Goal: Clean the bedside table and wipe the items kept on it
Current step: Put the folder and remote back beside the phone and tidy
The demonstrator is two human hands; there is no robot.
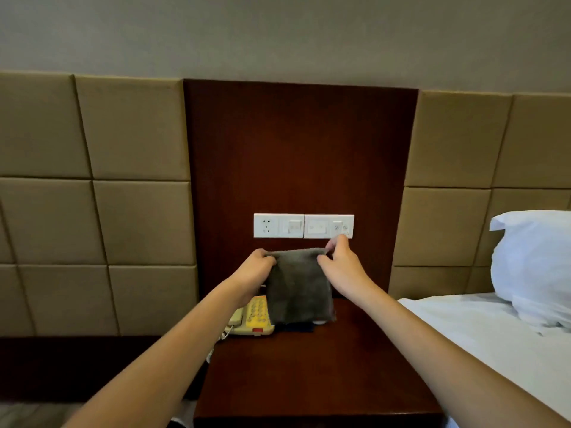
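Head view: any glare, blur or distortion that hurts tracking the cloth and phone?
Head view: dim, even light, no glare; wide-angle bends the padded panels at the left edge; right hand slightly blurred near the switch plate; grey cloth soft but readable; telephone half hidden behind it; dark bedside table shows little detail.

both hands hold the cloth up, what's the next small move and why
Probably lower the cloth flat onto the table and start wiping: left hand and right hand pinch its top corners, so it hangs before the phone, wiping nothing.
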